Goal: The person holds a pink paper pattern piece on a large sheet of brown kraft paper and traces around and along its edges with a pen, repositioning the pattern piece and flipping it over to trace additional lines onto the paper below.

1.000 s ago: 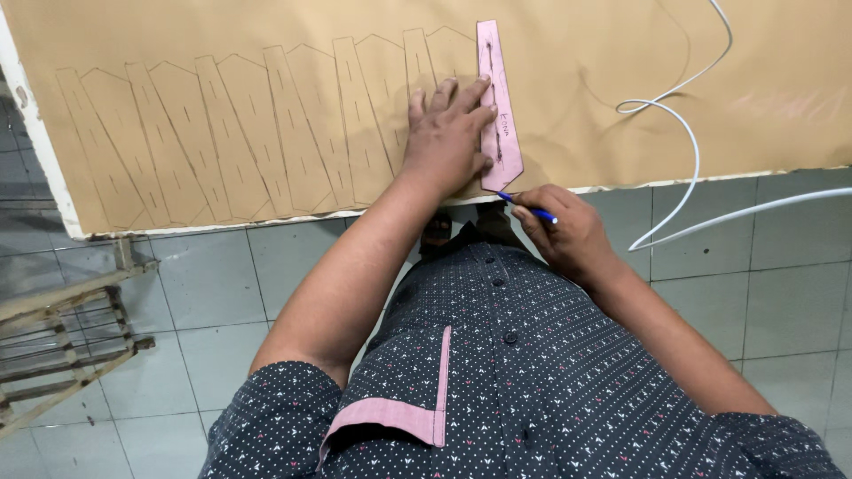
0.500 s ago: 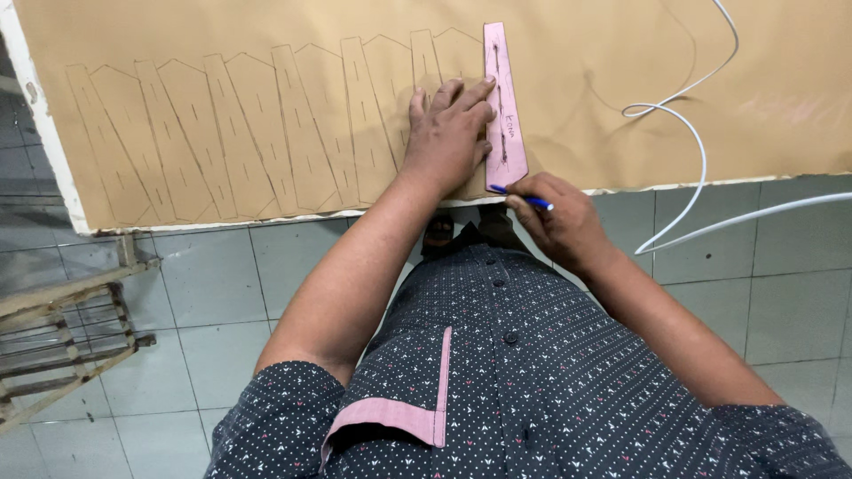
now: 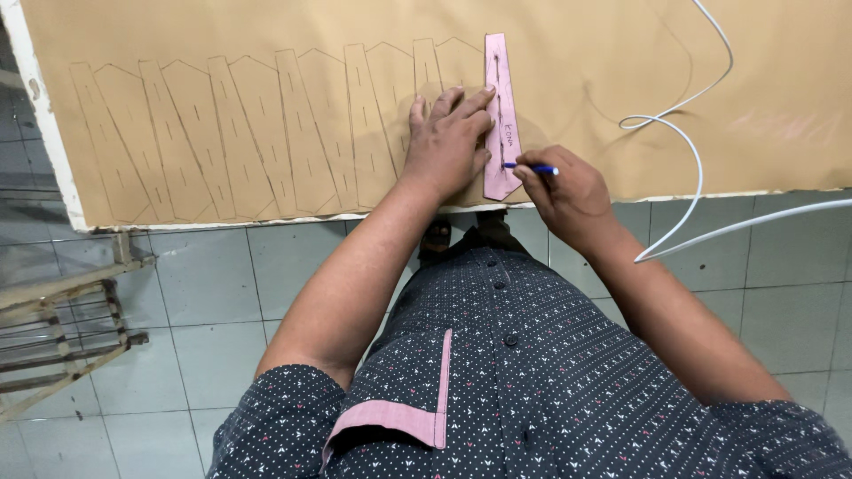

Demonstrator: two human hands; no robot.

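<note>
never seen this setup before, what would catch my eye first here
First, the left hand pressing a pink template strip flat on the tan sheet at top centre. The right hand holds a blue pen at the strip's lower edge. Left of them runs a row of traced outlines.

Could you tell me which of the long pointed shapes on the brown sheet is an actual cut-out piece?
The pink template at the row's right end, under the left hand; the others are only pen outlines.
</note>
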